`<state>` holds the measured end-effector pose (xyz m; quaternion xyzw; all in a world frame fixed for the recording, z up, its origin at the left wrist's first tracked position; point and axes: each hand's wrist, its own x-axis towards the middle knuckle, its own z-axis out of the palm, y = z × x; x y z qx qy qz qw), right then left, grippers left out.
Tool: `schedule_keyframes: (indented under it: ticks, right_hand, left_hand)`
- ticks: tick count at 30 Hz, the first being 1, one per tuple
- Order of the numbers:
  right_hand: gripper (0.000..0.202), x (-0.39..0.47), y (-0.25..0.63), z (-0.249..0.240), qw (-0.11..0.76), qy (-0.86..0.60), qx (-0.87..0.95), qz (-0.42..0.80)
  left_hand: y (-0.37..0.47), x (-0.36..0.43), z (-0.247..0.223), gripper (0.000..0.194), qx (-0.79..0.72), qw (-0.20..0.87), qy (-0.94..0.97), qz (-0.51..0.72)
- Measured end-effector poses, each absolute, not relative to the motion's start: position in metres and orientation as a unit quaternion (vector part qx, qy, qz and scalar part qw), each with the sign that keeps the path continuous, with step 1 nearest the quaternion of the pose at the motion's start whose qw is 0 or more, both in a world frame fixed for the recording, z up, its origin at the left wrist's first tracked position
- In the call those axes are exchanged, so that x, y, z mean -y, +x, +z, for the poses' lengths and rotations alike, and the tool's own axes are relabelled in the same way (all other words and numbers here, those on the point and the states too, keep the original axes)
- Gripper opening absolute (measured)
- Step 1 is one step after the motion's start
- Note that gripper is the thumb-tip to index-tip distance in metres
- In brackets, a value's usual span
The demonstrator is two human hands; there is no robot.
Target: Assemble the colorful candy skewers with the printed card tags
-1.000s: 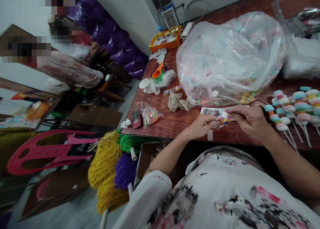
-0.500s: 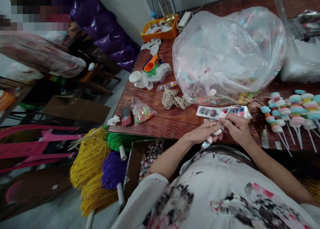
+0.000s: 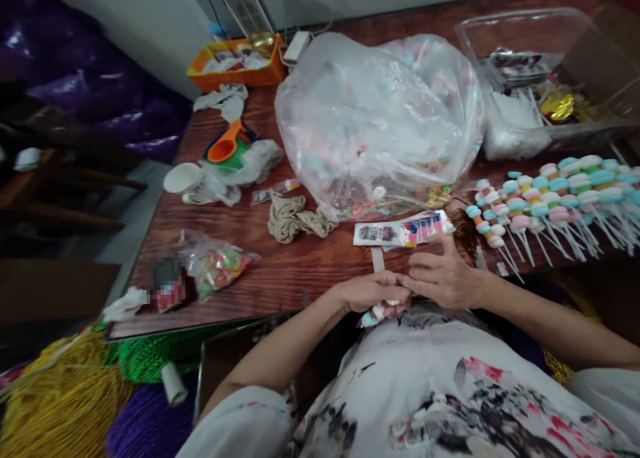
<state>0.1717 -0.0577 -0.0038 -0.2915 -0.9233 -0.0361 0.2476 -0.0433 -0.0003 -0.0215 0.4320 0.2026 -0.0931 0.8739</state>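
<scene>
My left hand (image 3: pixel 373 291) is closed around a marshmallow lollipop (image 3: pixel 373 316) in clear wrap, low at the table's front edge. Its pink, white and blue pieces poke out below my fingers, which cover the rest. Beside it, my right hand (image 3: pixel 445 275) has its index finger raised apart from the others, while a lower finger reaches the left fingertips. I see nothing held in it. Just beyond lies a stack of printed white packets (image 3: pixel 383 235). Brown-gold twist ties (image 3: pixel 464 228) lie right of the packets, partly behind my right hand.
Many marshmallow lollipops (image 3: pixel 555 198) lie in rows at right. A big clear bag (image 3: pixel 370 111) fills the middle, near a clear bin (image 3: pixel 515 135). At left are a tan cloth (image 3: pixel 293 218), a small candy bag (image 3: pixel 217 271), a tape dispenser (image 3: pixel 225 148) and an orange tray (image 3: pixel 235 78).
The view has swung right, showing more lollipops and the bin. My right hand has parted from the pinch at the wrapped lollipop and raised its index finger. My left hand keeps hold.
</scene>
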Motion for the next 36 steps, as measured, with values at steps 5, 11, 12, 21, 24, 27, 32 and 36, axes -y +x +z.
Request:
schedule_keyframes:
  ticks: [5,11,12,21,24,27,32,36]
  right_hand:
    - [0.026,0.065,0.165,-0.007,0.130,-0.415,0.897,0.075]
    - [0.035,0.042,0.182,0.003,0.074,-0.454,0.700,0.547]
    - [0.037,0.036,0.191,0.008,0.073,-0.458,0.685,0.562]
    - [0.017,-0.047,0.276,0.012,-0.051,-0.668,0.742,-0.005]
    - [0.015,-0.058,0.276,-0.011,-0.068,-0.643,0.763,-0.018]
    - [0.015,-0.059,0.274,-0.022,-0.068,-0.624,0.778,-0.038]
    - [0.020,-0.050,0.285,-0.003,-0.036,-0.675,0.736,-0.041]
    - [0.021,-0.027,0.285,0.026,0.155,-0.691,0.706,-0.009]
  left_hand:
    - [-0.039,0.010,-0.011,0.035,-0.235,0.553,0.796,-0.070]
    - [-0.036,0.027,-0.009,0.020,-0.193,0.092,0.964,0.161]
    - [-0.036,0.025,-0.011,0.019,-0.200,0.086,0.956,0.199]
    - [-0.011,0.001,-0.015,0.034,-0.430,0.702,0.491,0.284]
    - [-0.005,-0.004,-0.011,0.037,-0.429,0.777,0.371,0.274]
    - [-0.004,-0.006,-0.012,0.037,-0.427,0.797,0.324,0.278]
    - [-0.006,-0.005,-0.016,0.035,-0.430,0.799,0.304,0.290]
    - [-0.002,-0.003,-0.015,0.035,-0.438,0.798,0.294,0.292]
